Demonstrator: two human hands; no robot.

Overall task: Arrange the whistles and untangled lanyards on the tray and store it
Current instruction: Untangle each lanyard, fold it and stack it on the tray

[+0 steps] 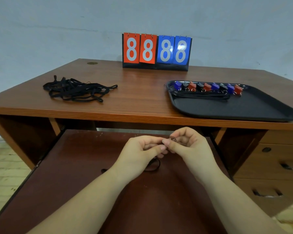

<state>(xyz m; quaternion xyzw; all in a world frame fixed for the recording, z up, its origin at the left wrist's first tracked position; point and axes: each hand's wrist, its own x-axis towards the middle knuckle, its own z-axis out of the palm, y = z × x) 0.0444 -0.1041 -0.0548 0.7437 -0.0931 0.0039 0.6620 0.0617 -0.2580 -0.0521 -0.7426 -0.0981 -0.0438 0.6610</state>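
Observation:
A black tray (243, 108) lies on the right of the desk. Along its far side stands a row of several blue, black and red whistles (208, 86), with straightened black lanyards (201, 96) laid in front of them. A tangled heap of black lanyards (76, 89) lies on the desk's left. Over the pulled-out shelf, my left hand (139, 152) and my right hand (186, 144) meet fingertip to fingertip, both pinching one black lanyard (155, 166). Its small end shows between my right fingers and its loop hangs below my left hand.
A flip scoreboard (156, 51) reading 8888 stands at the back of the wooden desk (134, 98). The dark pull-out shelf (74, 174) extends toward me under the desktop. Drawers (277, 166) with handles are at the right.

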